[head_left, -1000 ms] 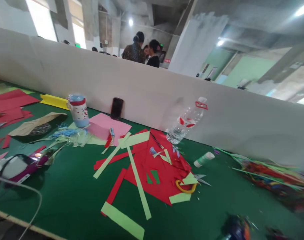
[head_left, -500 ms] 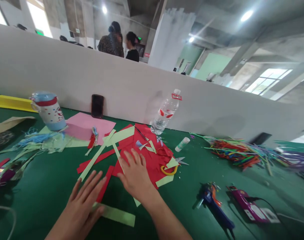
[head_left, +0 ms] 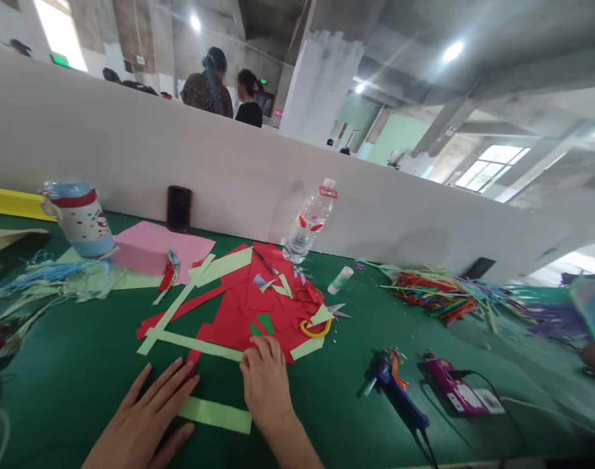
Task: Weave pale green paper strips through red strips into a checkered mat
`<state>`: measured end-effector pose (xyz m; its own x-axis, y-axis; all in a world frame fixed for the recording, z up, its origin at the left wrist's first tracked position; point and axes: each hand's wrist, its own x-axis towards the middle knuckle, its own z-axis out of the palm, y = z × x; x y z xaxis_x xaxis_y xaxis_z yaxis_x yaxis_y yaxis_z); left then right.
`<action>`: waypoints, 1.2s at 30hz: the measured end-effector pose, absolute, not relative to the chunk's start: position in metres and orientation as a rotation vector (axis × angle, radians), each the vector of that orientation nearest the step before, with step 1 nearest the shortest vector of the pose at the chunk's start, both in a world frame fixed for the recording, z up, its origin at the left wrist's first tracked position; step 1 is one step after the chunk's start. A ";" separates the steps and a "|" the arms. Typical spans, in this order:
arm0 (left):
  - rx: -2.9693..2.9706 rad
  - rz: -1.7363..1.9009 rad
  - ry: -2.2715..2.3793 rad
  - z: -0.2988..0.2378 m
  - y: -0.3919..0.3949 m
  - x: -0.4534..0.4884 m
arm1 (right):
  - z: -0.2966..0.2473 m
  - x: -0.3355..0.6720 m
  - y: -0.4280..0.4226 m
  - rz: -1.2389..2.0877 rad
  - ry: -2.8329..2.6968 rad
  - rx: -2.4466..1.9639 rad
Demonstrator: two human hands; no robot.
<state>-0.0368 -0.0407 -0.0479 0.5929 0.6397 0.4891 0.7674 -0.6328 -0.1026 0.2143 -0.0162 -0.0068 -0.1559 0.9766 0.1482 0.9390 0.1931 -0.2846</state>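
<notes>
My right hand (head_left: pixel 266 381) pinches the right end of a narrow light green paper strip (head_left: pixel 197 344), which slants across the front of the red paper pieces (head_left: pixel 233 316). My left hand (head_left: pixel 150 410) rests open at the front left, fingers spread, touching the end of a red strip. A wider light green strip (head_left: pixel 216 415) lies between the two hands. Another long green strip (head_left: pixel 180 303) crosses the first one's left end. Yellow-handled scissors (head_left: pixel 315 327) lie on the red paper, partly under a green scrap.
A glue stick (head_left: pixel 341 280) and a water bottle (head_left: pixel 309 225) stand behind. To the right are a blue glue gun (head_left: pixel 399 391), a purple device (head_left: pixel 453 387) and a bundle of coloured stems (head_left: pixel 438 296). A phone (head_left: pixel 178 208) leans on the partition; a cup (head_left: pixel 79 218) stands left.
My right hand has moved down toward me and closed on the narrow green strip, which now lies flatter across the front. My left hand stays spread. The view has shifted slightly right.
</notes>
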 end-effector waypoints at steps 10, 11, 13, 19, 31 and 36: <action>-2.571 -0.592 -1.220 -0.063 -0.044 -0.043 | 0.001 0.220 0.043 0.163 -2.251 -1.871; -2.573 -0.584 -1.218 -0.064 -0.044 -0.043 | -0.001 0.218 0.044 0.164 -2.259 -1.870; -2.580 -0.572 -1.217 -0.067 -0.043 -0.044 | -0.006 0.214 0.040 0.173 -2.278 -1.844; -2.622 -0.530 -1.266 -0.066 -0.043 -0.045 | -0.009 0.216 0.031 0.241 -2.316 -1.676; -2.570 -0.499 -1.214 -0.057 -0.043 -0.042 | -0.014 0.225 0.037 0.455 -2.043 -1.510; -2.582 -0.533 -1.230 -0.052 -0.045 -0.040 | -0.016 0.235 0.044 0.499 -1.805 -1.450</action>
<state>-0.0400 -0.0446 -0.0523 0.5811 0.6982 0.4182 0.7824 -0.6206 -0.0510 0.2347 0.0438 -0.0163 -0.0726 0.9478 0.3106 0.6535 0.2805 -0.7030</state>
